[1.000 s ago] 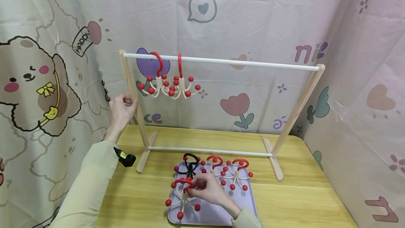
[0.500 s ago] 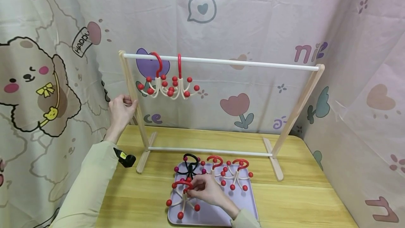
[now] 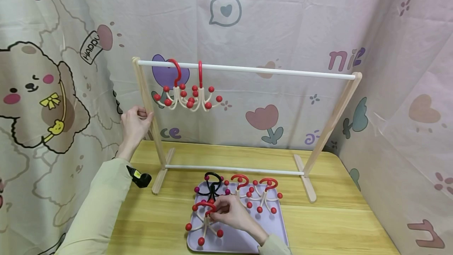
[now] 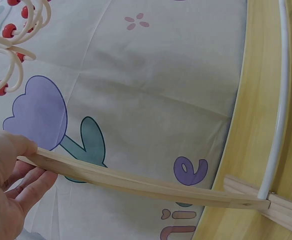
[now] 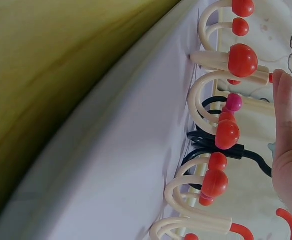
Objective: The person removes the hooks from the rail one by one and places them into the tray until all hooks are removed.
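My left hand [image 3: 136, 125] holds the left post [image 3: 146, 89] of a wooden rack with white rails. In the left wrist view, thumb and fingers lie on opposite sides of that post [image 4: 130, 181]. My right hand [image 3: 231, 212] pinches the red hook of a multi-arm claw hanger [image 3: 206, 223] with cream arms and red ball tips. This hanger stands upright at the left front of a lilac tray [image 3: 244, 243]. A black claw hanger [image 3: 212, 188] and two red-hooked ones, a middle hanger [image 3: 240, 186] and a right hanger [image 3: 264, 195], stand behind on the tray.
Two red-hooked claw hangers, a left one [image 3: 177, 89] and a right one [image 3: 201, 93], hang close together from the top rail [image 3: 269, 70]. The lower rail [image 3: 230, 169] runs just behind the tray on the wooden table [image 3: 339, 223]. Printed curtains [image 3: 226, 30] surround the table.
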Demonstrator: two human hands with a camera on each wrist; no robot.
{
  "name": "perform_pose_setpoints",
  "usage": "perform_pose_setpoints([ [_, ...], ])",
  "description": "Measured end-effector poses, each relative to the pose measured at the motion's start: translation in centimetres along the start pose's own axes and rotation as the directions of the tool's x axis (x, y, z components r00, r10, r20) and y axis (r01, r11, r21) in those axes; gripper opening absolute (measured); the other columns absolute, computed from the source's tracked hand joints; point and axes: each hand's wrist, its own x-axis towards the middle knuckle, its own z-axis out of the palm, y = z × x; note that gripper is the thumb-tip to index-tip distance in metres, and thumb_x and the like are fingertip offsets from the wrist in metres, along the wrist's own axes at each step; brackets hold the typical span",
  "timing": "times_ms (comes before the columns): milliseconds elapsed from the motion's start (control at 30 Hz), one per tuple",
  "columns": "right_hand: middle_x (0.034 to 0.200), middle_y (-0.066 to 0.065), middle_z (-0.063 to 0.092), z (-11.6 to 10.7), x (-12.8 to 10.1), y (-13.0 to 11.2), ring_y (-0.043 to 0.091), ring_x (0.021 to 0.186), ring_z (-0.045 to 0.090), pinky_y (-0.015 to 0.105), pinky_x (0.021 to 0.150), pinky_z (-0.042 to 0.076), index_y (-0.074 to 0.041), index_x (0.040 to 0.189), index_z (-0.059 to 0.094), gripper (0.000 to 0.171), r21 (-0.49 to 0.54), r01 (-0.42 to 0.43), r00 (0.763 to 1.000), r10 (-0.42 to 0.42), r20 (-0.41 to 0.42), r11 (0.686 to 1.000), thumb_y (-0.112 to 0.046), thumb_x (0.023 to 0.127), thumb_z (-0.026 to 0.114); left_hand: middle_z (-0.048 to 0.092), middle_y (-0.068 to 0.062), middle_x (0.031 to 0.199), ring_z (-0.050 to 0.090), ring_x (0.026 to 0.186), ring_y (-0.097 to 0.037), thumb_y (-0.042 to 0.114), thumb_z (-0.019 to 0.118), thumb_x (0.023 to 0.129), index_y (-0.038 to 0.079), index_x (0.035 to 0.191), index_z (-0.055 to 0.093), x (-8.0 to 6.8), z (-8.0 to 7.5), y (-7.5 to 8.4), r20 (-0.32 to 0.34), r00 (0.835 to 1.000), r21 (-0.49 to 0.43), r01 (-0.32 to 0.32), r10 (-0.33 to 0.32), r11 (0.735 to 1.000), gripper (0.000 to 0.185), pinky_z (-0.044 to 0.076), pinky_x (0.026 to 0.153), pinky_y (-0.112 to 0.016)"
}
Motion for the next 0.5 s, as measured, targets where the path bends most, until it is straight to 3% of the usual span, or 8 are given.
perform_pose_setpoints([
  [167,0.090,0.026,0.075,-0.03,0.00,0.08,-0.004,0.073,0.068,0.016,0.064,0.054,0.004,0.095,0.069,0.011,-0.008,-0.002,1.000,0.002,0.007,1.000,-0.004,0.088,0.072,0.072,-0.028,0.088,0.041,0.060,0.012,0.010,0.070,0.090,-0.009,0.095,0.069,0.02,0.00,-0.01,0.003,1.000,0.005,0.004,-0.004,1.000,0.020,0.032,0.062,-0.007],
  [500,0.090,0.027,0.074,-0.13,0.00,-0.06,-0.004,0.073,0.069,0.016,0.065,0.054,0.003,0.096,0.069,0.011,-0.005,0.005,1.000,-0.004,0.020,1.000,-0.004,0.088,0.072,0.072,-0.027,0.088,0.046,0.063,0.003,0.011,0.070,0.090,-0.008,0.095,0.069,0.00,0.04,-0.04,0.001,1.000,0.011,0.007,-0.007,1.000,0.020,0.038,0.067,-0.020],
])
